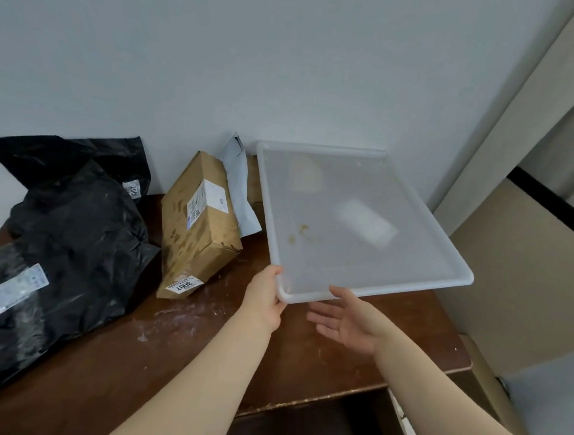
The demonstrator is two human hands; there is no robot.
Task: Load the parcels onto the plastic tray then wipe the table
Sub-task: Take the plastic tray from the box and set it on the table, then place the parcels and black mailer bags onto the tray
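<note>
Starting at your left, you are looking at two black plastic mailer bags: the large crumpled one [54, 269] is lying at the near left of the brown table [201, 354], and a flatter one [79, 158] is leaning up the wall behind it. Next you are seeing one cardboard box [196, 224], tilted with its far end propped up and two white labels showing. Behind it one white mailer [237, 183] is standing against the wall, and a sliver of another brown parcel [253, 181] is peeking out beyond it, mostly hidden. Then comes the one translucent plastic tray [415, 206], which is sitting raised at a slant over the table's right part, with nothing loaded in it. Your left hand [264, 297] is reaching forward with the arm extended and is gripping the tray's near-left corner. Your right hand [346, 318] is hovering just under the near rim, palm up with fingers spread loosely, holding nothing.
</note>
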